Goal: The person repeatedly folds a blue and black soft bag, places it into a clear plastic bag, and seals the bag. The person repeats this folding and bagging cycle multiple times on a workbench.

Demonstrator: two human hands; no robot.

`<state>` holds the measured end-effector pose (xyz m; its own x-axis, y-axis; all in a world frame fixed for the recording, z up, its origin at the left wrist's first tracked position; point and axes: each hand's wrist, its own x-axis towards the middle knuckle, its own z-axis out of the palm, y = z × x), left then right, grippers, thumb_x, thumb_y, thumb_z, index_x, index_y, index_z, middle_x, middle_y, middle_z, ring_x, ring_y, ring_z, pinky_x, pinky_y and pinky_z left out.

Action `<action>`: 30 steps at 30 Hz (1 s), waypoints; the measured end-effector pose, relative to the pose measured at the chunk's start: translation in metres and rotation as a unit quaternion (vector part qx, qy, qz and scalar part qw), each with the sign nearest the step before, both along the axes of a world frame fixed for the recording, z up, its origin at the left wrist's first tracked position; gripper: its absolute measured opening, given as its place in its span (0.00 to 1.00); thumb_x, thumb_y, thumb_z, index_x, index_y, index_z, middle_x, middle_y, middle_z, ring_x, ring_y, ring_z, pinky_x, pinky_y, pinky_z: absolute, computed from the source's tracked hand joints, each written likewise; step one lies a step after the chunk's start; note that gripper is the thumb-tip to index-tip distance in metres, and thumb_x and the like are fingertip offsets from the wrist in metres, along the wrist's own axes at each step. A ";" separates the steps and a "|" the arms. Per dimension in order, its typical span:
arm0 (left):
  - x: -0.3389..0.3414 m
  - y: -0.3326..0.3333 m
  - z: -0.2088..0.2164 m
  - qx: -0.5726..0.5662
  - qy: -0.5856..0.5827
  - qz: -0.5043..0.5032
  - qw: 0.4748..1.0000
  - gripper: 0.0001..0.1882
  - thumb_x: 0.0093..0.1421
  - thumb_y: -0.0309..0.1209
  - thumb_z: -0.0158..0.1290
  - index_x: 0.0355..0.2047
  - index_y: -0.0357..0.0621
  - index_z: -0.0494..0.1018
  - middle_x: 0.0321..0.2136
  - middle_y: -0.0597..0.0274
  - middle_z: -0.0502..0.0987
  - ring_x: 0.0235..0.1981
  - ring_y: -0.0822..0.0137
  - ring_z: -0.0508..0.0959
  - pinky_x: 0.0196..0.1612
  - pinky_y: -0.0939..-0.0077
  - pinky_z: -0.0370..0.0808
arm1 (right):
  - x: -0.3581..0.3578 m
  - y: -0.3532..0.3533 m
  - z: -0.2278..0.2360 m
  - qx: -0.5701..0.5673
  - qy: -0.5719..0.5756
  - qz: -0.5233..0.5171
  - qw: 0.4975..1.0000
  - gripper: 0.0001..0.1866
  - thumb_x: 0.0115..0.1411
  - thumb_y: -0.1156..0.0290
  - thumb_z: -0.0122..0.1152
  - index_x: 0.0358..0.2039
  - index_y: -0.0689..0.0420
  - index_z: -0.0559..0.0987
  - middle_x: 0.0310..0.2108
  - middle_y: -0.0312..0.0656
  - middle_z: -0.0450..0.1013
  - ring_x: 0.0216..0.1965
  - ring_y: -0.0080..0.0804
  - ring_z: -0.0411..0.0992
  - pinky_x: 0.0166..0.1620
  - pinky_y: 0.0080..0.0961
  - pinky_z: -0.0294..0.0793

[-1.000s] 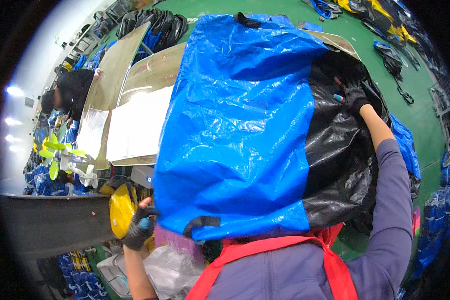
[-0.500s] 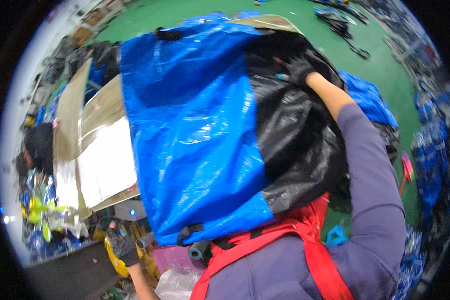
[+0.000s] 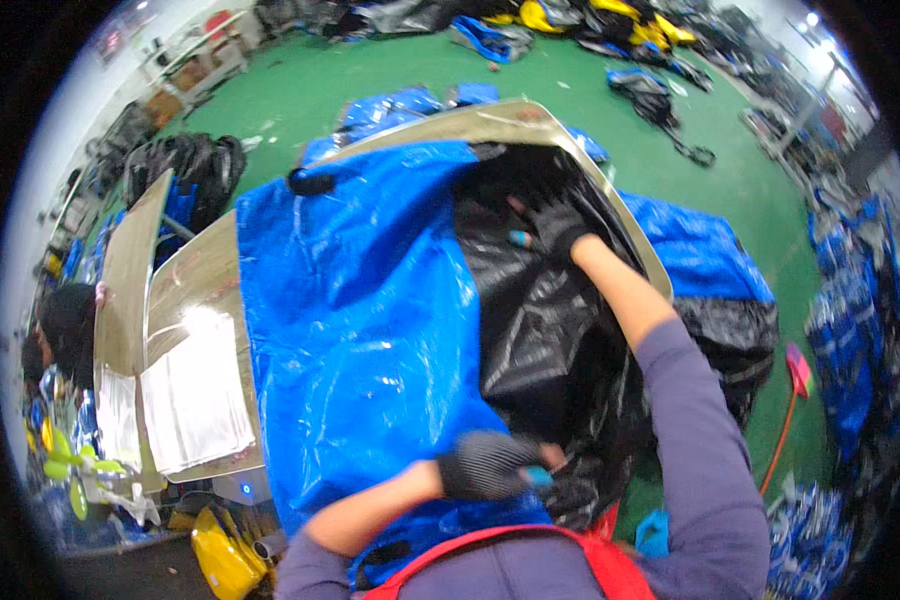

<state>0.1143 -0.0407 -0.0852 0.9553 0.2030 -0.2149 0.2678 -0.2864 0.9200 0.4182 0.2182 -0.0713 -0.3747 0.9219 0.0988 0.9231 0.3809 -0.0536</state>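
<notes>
A large sheet-like bag of blue and black woven plastic [image 3: 370, 290] lies spread over the table in front of me, with short black handles at its left side. My right hand [image 3: 558, 225], in a dark glove with bare fingertips, rests on the far black part, its fingers spread and stretched out. Over the near part of the bag, by the seam between blue and black, is my left hand [image 3: 495, 465] in a dark striped glove. Motion smears its fingers, so their grip is unclear. Blue wrapping shows on fingers of both hands.
The table's pale rim [image 3: 530, 115] shows beyond the bag. Left of it, white sheets [image 3: 198, 400] lie on a board, near a green fan [image 3: 75, 465] and a person's dark-haired head [image 3: 68, 325]. Blue-and-black bags [image 3: 705, 260] stand at the right. A pink-headed broom [image 3: 798, 372] lies beyond.
My left hand has come from the lower left, beside the yellow item, onto the near part of the bag. The bag sits nearer to me, uncovering the table's far and right rim.
</notes>
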 end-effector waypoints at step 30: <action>0.003 0.208 0.019 0.529 0.072 0.247 0.809 0.47 0.50 0.68 0.47 0.65 0.60 0.54 0.67 0.48 0.49 0.67 0.38 0.45 0.62 0.30 0.38 | -0.074 0.012 0.179 0.240 0.077 -0.030 0.967 0.12 0.59 0.63 0.51 0.40 0.51 0.78 0.28 0.51 0.74 0.30 0.50 0.74 0.31 0.44 0.72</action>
